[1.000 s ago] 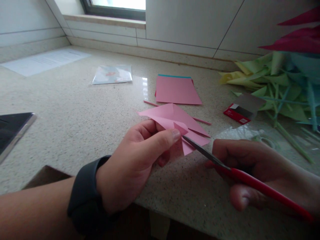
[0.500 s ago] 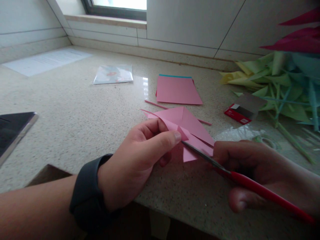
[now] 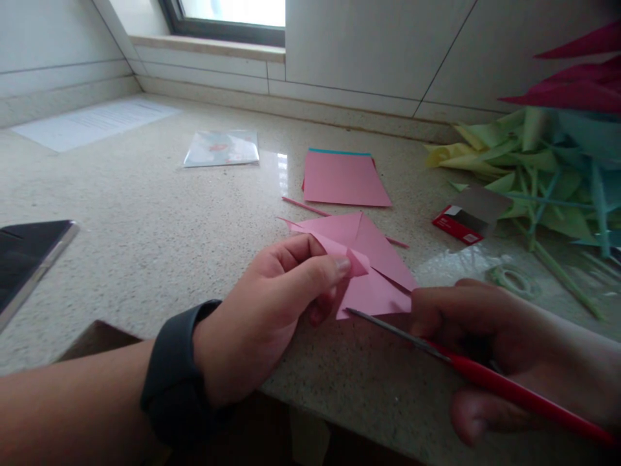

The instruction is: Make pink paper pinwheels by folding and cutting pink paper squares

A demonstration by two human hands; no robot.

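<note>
- The left hand (image 3: 272,310) pinches a folded pink paper (image 3: 369,265) between thumb and fingers, closed on a small flap at its near left edge.
- The folded pink paper sits just above the front part of the table (image 3: 145,246), its far corner pointing left and its near flap hanging down toward the scissors.
- The right hand (image 3: 490,336) is closed around red-handled scissors (image 3: 436,346); the grey blades point left and up, their tip just below the lower edge of the paper and near the left thumb.
- Whether the blades touch the paper cannot be told.
- A dark band (image 3: 169,375) wraps the left wrist.
- Behind the folded paper, a thin pink strip (image 3: 310,208) lies on the table, and farther back a flat stack of pink sheets (image 3: 342,178) with a teal edge at its far side.
- A clear plastic packet (image 3: 222,149) lies to the left of that stack, and a white sheet (image 3: 92,123) lies far left.
- A dark phone (image 3: 24,259) lies at the left edge.
- A small red box (image 3: 458,226) rests to the right, just beside a heap of green, yellow and blue paper shapes (image 3: 543,168).
</note>
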